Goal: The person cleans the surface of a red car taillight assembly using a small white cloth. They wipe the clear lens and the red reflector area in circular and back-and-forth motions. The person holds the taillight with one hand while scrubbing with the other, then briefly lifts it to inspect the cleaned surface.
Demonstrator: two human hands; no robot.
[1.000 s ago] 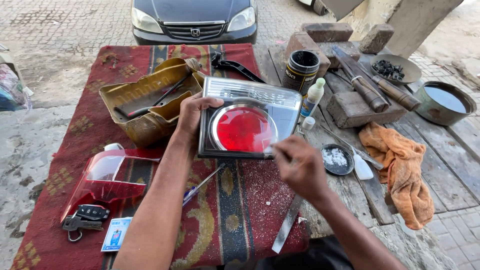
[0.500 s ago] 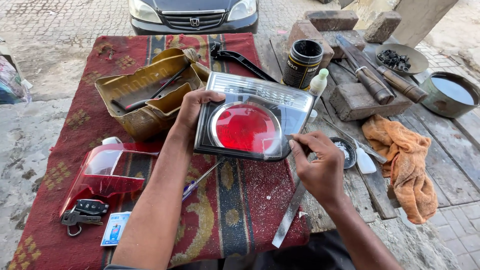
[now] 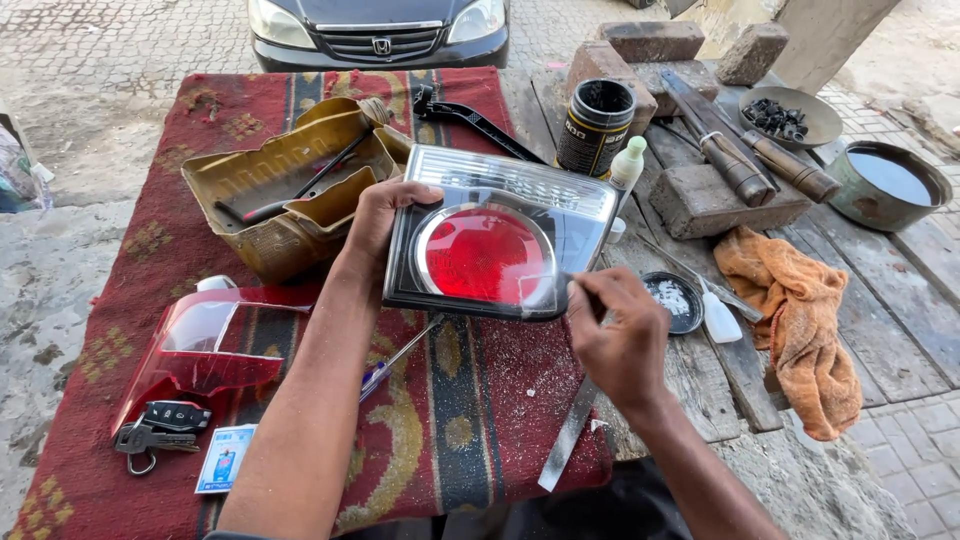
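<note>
One rectangular vehicle tail lamp with a round red lens and a clear ribbed upper strip (image 3: 495, 240) is held tilted above the red patterned rug (image 3: 130, 190), near its right half. Your left hand (image 3: 378, 215) is clamped on the lamp's left edge, thumb lying over the clear face. Your right hand (image 3: 620, 335) is at the lamp's lower right corner, fingers pinched together on a small thin item that touches the lens cover; what that item is cannot be told.

On the rug, counted: one tan plastic lamp housing (image 3: 290, 190) just left of the lamp, with thin dark tools lying in it; one loose red and clear lens cover (image 3: 200, 345) at lower left; one black key fob with keys (image 3: 160, 425) beside it; one small printed card (image 3: 225, 458); one blue-handled screwdriver (image 3: 395, 355) under the lamp; one flat metal strip (image 3: 570, 430) below your right hand; one black bracket (image 3: 475, 118) at the rug's top edge.

On the wooden planks (image 3: 900, 290) to the right: one dark cylindrical can (image 3: 595, 125), one small white bottle (image 3: 626, 165), one small round black lid holding white powder (image 3: 672, 300), one white plastic spoon (image 3: 718, 318), one orange cloth (image 3: 800, 310), four bricks, one shallow metal dish of dark pieces (image 3: 785, 115), one metal bowl of liquid (image 3: 888, 185).

One dark car (image 3: 380, 30) stands beyond the rug.
</note>
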